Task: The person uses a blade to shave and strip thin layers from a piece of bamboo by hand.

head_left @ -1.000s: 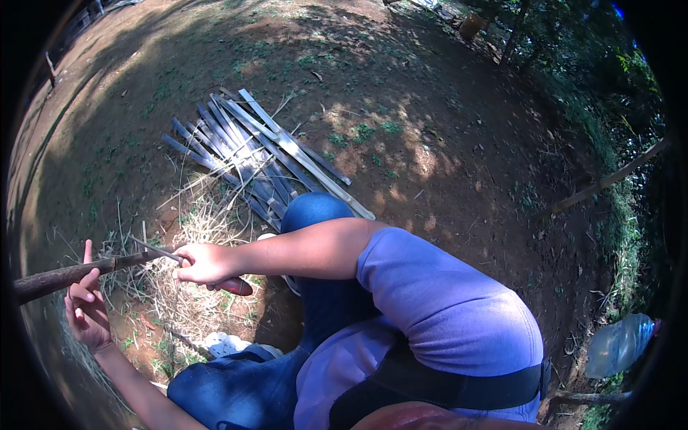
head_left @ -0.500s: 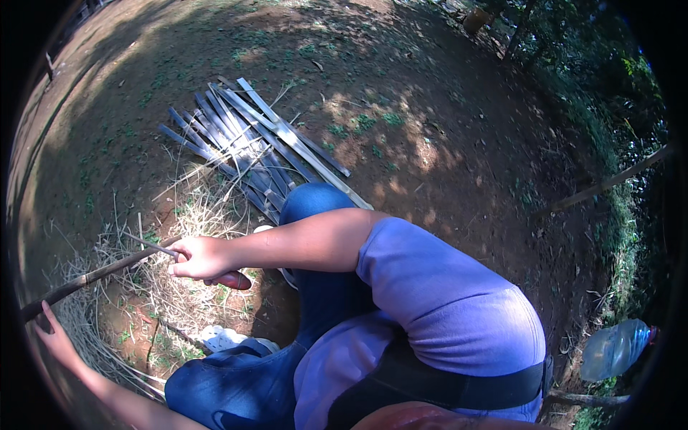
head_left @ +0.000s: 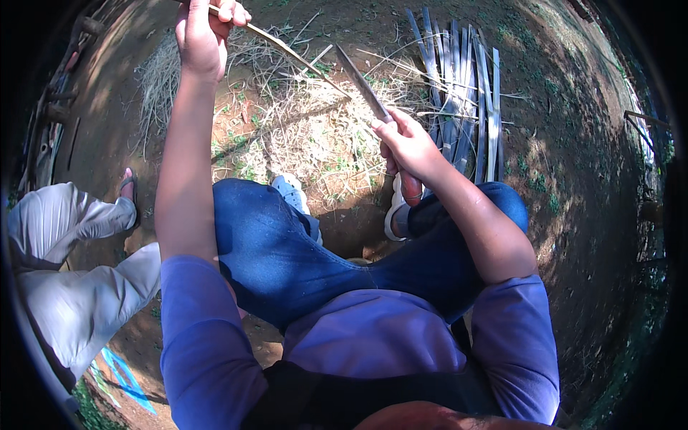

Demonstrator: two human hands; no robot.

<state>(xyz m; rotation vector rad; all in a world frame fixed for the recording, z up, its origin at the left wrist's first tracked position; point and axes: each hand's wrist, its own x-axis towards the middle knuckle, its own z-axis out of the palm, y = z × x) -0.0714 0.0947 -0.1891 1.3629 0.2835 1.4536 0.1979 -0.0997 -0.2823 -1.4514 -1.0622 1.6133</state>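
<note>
My left hand reaches out at the far left, its fingers wrapped round a long thin wooden strip. The strip slants down to the right, its free end over the shavings. In my right hand, in front of my knees, is a knife; its brownish-red handle shows below my fist. The blade points up and to the left, a little apart from the strip's free end. Beneath both hands lies a heap of pale, curly shavings on bare soil.
Several dark flat strips lie bundled on the ground beyond my right knee. Another person's legs in pale trousers are close on my left, one foot in a sandal. A blue object lies at the lower left.
My view has turned left, bringing the other person's legs in. My right hand with the knife has drawn back from the strip, and the strip now slants down rightward from my left hand.
</note>
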